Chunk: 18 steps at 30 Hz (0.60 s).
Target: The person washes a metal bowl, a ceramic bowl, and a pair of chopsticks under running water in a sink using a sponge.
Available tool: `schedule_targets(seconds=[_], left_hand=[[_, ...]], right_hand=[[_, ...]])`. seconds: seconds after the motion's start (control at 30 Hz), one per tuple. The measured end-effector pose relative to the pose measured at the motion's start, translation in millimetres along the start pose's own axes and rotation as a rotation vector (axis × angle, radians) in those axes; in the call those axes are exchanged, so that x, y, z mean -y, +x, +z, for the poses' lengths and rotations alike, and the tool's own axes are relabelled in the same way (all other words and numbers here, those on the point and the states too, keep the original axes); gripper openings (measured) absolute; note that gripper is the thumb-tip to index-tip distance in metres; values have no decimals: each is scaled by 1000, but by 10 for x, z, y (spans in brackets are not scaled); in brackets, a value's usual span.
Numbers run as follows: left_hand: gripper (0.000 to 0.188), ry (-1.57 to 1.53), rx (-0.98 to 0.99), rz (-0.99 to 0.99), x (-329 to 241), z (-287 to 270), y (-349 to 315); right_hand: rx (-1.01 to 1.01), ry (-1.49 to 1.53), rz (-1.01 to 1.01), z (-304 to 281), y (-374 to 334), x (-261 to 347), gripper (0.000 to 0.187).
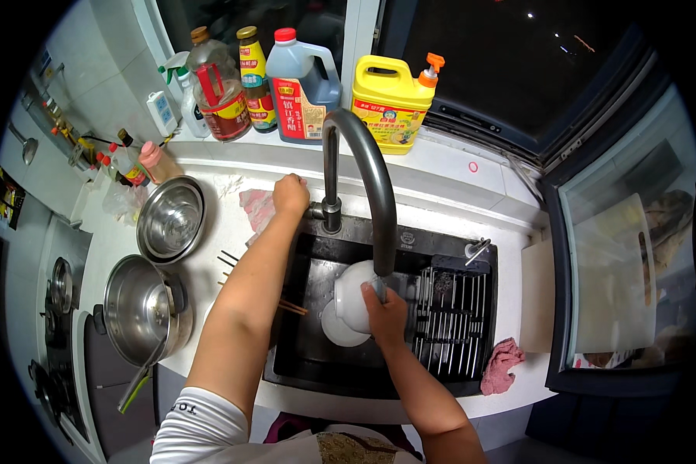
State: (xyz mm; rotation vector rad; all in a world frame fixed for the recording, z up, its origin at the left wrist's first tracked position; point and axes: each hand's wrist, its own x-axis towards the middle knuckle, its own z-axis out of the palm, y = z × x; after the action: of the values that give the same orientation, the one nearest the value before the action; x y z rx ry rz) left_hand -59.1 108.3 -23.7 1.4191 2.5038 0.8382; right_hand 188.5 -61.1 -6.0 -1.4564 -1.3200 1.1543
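Observation:
My left hand point(291, 196) is closed at the faucet handle point(315, 209), left of the faucet's base; the fingers largely cover the lever. My right hand point(385, 315) grips a white bowl point(351, 297) by its side, tilted under the end of the curved faucet point(382, 201). Water seems to run past my fingers. Beneath the bowl, a second white dish point(337, 328) lies in the black sink point(305, 352), partly hidden. Chopsticks point(292, 308) stick out over the sink's left edge, partly behind my left forearm.
A metal drying rack point(455, 317) fills the sink's right side. A pink cloth point(503, 366) lies beside it. Steel pot point(124, 309) and steel basin point(170, 220) stand left. Behind, several bottles and a yellow jug point(390, 104) line the sill. An open window point(634, 271) juts in right.

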Motion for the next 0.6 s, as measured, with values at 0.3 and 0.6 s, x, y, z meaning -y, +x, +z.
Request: schedule_targets(seconds=[0.3,0.6], left_hand=[[18,4,2,39,-119,-62,-52],[18,-32,-9,14,-79,-49,-28]], right_hand=[[-10,-32,0,61,20,30,40],[-5,-14,-29,75,30,86,37]])
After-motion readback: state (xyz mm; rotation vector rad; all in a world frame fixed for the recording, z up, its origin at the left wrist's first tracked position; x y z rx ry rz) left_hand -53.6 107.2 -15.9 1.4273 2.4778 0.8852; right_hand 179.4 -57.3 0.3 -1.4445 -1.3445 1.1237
